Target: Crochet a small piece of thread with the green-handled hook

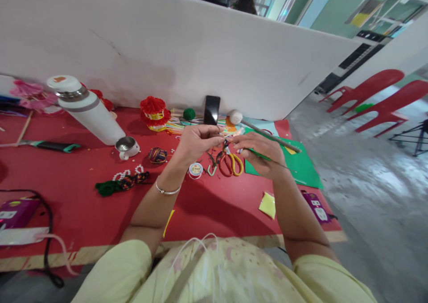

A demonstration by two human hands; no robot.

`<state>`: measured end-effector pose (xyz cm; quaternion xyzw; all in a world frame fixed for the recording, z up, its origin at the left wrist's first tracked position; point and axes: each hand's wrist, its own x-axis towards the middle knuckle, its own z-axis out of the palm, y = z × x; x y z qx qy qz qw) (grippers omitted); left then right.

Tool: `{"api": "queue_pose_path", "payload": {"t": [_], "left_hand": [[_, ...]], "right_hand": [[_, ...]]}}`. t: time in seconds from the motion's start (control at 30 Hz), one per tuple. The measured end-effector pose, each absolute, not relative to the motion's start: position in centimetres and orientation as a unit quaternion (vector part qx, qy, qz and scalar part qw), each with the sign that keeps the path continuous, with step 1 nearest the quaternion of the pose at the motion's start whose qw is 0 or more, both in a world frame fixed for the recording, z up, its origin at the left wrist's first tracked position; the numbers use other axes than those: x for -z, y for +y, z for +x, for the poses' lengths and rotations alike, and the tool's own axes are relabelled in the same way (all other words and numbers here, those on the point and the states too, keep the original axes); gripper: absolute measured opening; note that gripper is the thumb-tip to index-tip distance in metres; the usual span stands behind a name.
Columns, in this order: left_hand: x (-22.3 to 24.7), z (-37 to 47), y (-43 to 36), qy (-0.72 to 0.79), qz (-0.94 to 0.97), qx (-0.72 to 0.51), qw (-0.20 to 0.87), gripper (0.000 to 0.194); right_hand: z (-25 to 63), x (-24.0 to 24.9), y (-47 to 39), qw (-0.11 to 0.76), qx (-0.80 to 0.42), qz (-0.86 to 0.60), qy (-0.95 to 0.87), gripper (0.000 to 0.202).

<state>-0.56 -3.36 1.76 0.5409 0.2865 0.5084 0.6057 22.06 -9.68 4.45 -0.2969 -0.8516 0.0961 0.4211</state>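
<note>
My left hand [203,140] is closed, thumb and fingers pinching a small dark bit of yarn [226,141] above the middle of the table. Close beside it, my right hand [262,151] is closed on a slim green-handled tool [261,155]; its tip is too small to make out. Just below the hands lie scissors [230,163] with one red and one yellow handle loop. A white thread spool [195,170] and a multicolored yarn ball [157,155] rest near my left wrist. A tasselled yarn piece with white beads [123,181] lies further left.
A white flask [90,111] and a steel cup [127,147] stand at left. A phone [211,109] leans against the white partition [200,48]. A green sheet [301,160] lies at right, with a yellow packet [267,205] nearer me. Red chairs [368,89] stand beyond the table.
</note>
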Motion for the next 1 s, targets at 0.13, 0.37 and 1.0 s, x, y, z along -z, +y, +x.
{"api": "queue_pose_path", "payload": {"t": [0.13,0.37,1.0], "left_hand": [[-2.0,-0.7,-3.5,0.287,0.553,-0.517,0.587,0.032],[-2.2,-0.8,-3.7,0.282,0.577,-0.515,0.568,0.02],[-0.9,0.2,-3.5,0.224,0.544,-0.492,0.642,0.023]], "right_hand": [[21.8,-4.6,-9.9,0.416,-0.081,-0.311,-0.85,0.021],[22.2,-4.4,-9.9,0.438,-0.138,-0.311,-0.832,0.021],[21.1,-0.1,-7.7,0.587,-0.279,-0.327,-0.686,0.028]]}}
